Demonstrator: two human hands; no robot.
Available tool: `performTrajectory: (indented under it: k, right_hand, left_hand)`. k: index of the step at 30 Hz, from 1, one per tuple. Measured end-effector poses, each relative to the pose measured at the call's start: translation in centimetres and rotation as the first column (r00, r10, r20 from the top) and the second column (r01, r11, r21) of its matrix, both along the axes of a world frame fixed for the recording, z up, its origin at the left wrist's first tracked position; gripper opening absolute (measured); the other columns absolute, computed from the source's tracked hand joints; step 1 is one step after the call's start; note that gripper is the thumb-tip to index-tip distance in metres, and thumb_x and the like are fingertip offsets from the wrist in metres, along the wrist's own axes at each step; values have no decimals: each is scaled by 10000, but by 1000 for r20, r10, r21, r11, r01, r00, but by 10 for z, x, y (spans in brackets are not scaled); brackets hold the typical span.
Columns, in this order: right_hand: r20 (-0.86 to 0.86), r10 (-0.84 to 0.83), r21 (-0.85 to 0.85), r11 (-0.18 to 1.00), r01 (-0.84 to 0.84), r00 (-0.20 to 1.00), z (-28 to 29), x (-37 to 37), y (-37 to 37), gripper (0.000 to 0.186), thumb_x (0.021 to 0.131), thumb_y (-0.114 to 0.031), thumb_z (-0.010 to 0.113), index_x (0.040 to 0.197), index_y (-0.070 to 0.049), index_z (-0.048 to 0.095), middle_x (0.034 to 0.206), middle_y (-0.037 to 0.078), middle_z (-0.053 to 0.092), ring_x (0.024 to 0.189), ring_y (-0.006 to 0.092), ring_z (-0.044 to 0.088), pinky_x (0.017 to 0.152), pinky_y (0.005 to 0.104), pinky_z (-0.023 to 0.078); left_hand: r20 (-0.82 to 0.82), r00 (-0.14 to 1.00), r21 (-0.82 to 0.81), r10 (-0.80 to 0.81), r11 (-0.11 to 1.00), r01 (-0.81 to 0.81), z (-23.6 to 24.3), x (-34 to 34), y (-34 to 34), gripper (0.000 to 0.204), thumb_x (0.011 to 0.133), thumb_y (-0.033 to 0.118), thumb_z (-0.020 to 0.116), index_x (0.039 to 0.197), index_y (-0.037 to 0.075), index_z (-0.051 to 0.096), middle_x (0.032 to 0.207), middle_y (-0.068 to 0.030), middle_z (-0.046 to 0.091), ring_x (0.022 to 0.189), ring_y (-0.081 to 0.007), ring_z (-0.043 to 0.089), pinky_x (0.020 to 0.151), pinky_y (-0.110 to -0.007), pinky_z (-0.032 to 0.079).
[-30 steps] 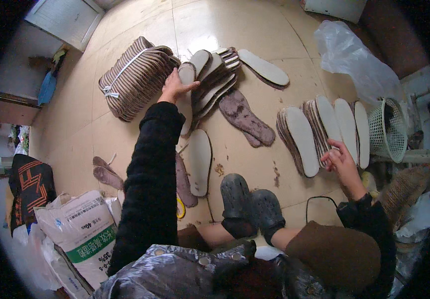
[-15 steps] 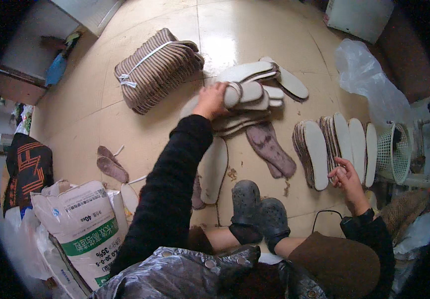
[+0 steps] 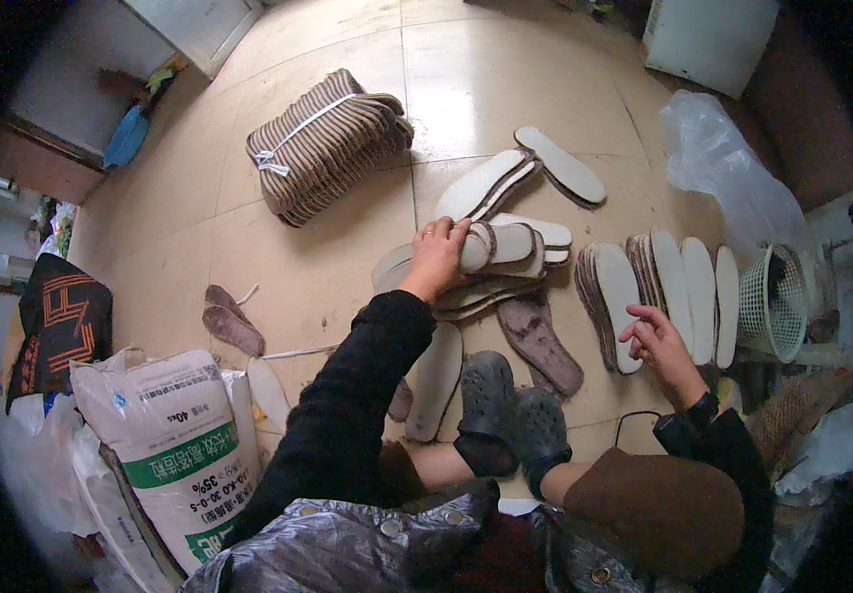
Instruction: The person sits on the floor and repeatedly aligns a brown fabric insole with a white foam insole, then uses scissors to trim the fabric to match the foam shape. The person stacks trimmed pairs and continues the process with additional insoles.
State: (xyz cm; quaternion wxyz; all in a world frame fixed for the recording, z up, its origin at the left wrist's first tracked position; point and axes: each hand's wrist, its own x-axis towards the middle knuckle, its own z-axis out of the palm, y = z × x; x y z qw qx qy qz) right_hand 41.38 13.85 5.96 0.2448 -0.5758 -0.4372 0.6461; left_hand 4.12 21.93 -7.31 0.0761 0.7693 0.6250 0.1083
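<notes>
I have the left hand [image 3: 434,260] on the insole pile [image 3: 513,247] mid-floor; from here I can't tell whether its fingers grip any. The right hand [image 3: 658,348], loosely half-open and holding nothing, is by the near end of the stacks [image 3: 616,301] on the right. Farther off to the left sits 1 bundle [image 3: 332,158] with a white tie [image 3: 267,160]. I'd call that portion done; I see no ties on pile or stacks, so those look left.
</notes>
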Motion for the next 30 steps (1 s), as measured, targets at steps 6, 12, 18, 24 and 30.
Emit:
performTrajectory:
  k: [6,12,18,24,30]
  right_hand:
    - [-40,41,16,999,-40,998,-2,-2,1,323,942,-189,507,1221,-27,482,895,60,601,710,81,506,680,231,444]
    - [-80,35,10,999,-35,996,-7,-1,-1,323,944,-183,506,1218,-14,479,909,67,608,735,84,523,687,236,456]
    - [-85,108,-25,994,-111,990,-6,-5,-4,321,949,-206,508,1212,-24,489,931,59,615,746,86,529,690,226,452]
    - [-65,203,-78,975,-208,977,-6,-12,-7,325,949,-241,517,1211,-51,500,948,37,617,759,81,532,697,217,443]
    - [-83,236,-62,969,-241,968,-4,-14,-8,332,948,-249,520,1217,-56,492,954,35,611,770,81,532,701,222,445]
  left_hand:
    - [-160,987,161,22,987,4,-8,9,-11,610,776,125,554,1359,203,396,1203,-125,479,1124,-305,467,942,-427,364]
    - [-222,975,260,-11,963,70,7,17,-47,746,748,124,574,1425,269,297,1278,-128,408,1226,-314,365,1042,-443,259]
    - [-149,985,192,-86,975,114,21,23,-79,706,747,136,567,1404,276,345,1240,-142,448,1193,-350,406,970,-454,336]
    - [-216,960,-20,-176,984,176,3,38,-119,669,819,89,483,1426,306,303,1422,-141,345,1289,-366,344,1054,-501,269]
    - [-113,993,75,-26,997,35,-4,28,-117,703,796,56,516,1428,276,300,1435,-134,338,1319,-311,331,1054,-497,266]
